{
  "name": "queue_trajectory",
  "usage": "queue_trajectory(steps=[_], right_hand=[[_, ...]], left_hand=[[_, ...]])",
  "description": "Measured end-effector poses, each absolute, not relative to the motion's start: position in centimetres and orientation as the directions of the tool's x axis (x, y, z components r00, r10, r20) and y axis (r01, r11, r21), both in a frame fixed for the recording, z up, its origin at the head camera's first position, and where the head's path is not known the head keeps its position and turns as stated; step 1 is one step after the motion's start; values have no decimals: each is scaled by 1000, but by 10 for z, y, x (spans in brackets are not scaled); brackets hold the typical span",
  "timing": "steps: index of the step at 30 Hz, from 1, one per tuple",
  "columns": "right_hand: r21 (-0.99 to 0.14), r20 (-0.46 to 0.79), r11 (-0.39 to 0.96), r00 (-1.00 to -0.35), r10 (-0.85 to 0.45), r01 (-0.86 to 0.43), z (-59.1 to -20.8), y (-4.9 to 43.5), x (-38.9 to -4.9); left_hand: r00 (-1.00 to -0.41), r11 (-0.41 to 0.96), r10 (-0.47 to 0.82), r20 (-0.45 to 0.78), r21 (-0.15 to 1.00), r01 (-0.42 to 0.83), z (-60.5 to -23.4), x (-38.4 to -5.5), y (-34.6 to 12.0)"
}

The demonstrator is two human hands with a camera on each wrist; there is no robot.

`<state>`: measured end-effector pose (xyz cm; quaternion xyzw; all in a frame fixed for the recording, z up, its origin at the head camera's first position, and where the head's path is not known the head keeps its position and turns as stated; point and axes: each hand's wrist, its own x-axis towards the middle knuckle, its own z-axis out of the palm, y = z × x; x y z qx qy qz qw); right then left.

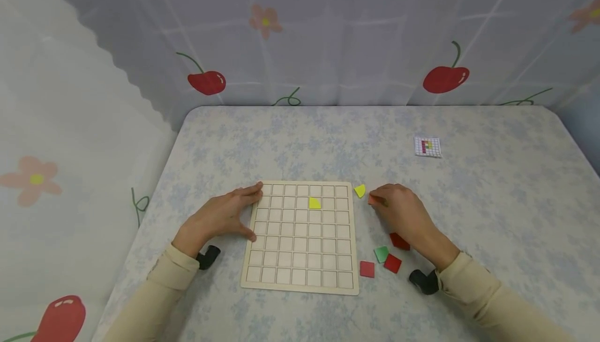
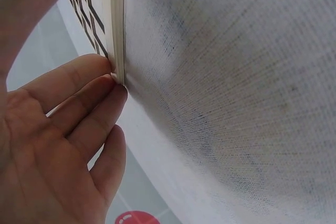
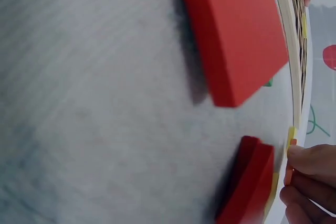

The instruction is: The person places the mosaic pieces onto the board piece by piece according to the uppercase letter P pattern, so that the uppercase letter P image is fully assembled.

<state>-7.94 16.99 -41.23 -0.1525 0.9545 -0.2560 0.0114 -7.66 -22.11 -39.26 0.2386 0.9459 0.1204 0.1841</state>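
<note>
The head camera looks forward and down from above; close, sideways-tilted wrist cameras share the board (image 1: pixel 300 245).

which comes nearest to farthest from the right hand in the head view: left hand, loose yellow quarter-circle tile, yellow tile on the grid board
1. loose yellow quarter-circle tile: just left of the right hand
2. yellow tile: farther left, on the grid board
3. left hand: at the board's left edge

Texts, labels, brands: none readable | numbers, signs: none readable | card (image 1: pixel 427 147): coloured grid, no legible lettering
</note>
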Motion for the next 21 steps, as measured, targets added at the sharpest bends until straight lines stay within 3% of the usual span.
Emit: queue_trajectory(steps=[10,21], right_hand=[[-556,111,763,-939,-324,-329,-407,146,-86],[-579,92,711,-898,-430,-399,-400,84,-92]], left_hand=[[-820,856,496,-287,320,406,-393,-77,-222],[-820,853,500,-279,321,411,-394,-77,-222]])
